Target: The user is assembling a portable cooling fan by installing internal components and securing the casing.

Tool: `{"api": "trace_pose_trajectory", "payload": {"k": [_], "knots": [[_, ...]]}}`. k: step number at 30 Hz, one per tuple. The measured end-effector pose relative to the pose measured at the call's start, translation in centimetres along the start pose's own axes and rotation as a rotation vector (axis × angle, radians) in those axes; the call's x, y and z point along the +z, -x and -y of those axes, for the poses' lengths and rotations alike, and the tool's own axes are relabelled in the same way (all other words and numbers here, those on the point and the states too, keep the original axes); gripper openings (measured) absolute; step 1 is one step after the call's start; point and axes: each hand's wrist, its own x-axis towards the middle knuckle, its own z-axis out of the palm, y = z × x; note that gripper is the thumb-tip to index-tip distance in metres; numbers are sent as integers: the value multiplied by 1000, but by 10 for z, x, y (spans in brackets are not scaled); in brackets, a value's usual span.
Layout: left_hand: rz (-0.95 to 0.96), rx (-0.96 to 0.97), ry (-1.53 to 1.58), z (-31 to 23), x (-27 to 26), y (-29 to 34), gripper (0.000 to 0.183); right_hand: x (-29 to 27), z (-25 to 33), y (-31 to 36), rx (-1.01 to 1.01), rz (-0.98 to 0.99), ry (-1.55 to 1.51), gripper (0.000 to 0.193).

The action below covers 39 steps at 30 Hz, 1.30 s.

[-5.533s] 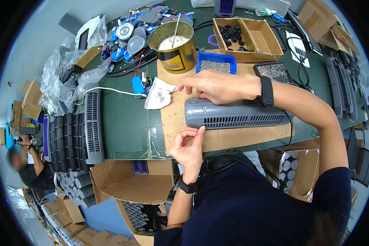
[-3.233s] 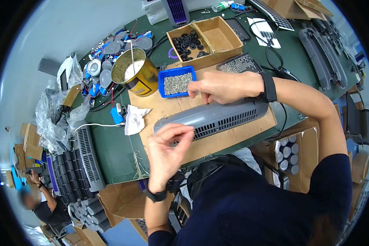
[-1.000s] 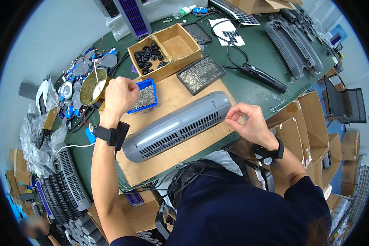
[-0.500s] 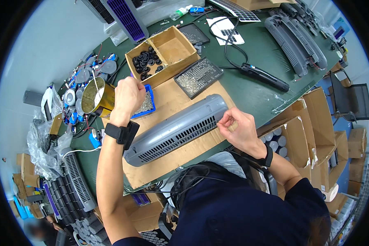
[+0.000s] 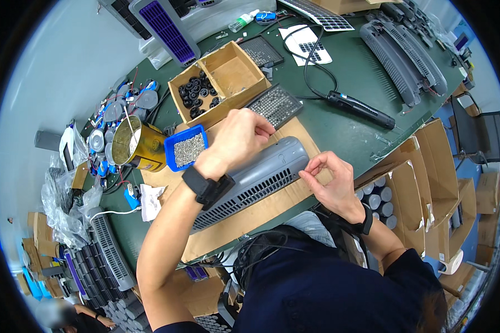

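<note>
A long grey slotted plastic housing (image 5: pixel 286 161) lies slantwise on a sheet of cardboard (image 5: pixel 228 240). My left hand (image 5: pixel 241 139) is above the housing, fingers bent and pinched together beside a black tray of small screws (image 5: pixel 280 105); their tips hide whatever they may hold. Its wrist and forearm cover the housing's left part. At the right end of the housing, my right hand (image 5: pixel 334 183) has thumb and forefinger brought close together, almost touching the edge; anything between them is too small to make out. A blue tray of screws (image 5: pixel 188 150) sits left of my left hand.
Beyond the trays stands a divided cardboard box (image 5: pixel 239 69) with black round parts. A yellow tin (image 5: pixel 141 147) and wired blue-grey motors (image 5: pixel 103 136) are at left. A black corded electric screwdriver (image 5: pixel 361 109) lies to the right, with more grey housings (image 5: pixel 403 61) behind.
My left hand has swung right from the blue tray to the black one, uncovering the blue tray and a white packet. My right hand has shifted slightly right and down.
</note>
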Motion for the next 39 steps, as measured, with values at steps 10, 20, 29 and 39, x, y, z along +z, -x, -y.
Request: {"api": "trace_pose_trajectory", "payload": {"k": [10,20,29,39], "knots": [[80,8,49,-8,9,-12,20,-5,-6,3,45,31,-54,21],[123,45,-27,-8,12,-15,21,-8,-8,-4,57,67,-93,22],[164,58,6,-31,-5,32,36,-105,-103,-85,-1,12,812,46],[-220,87,-817,-27,66,86,89,-78,13,-84,142,97,-472,55]]}}
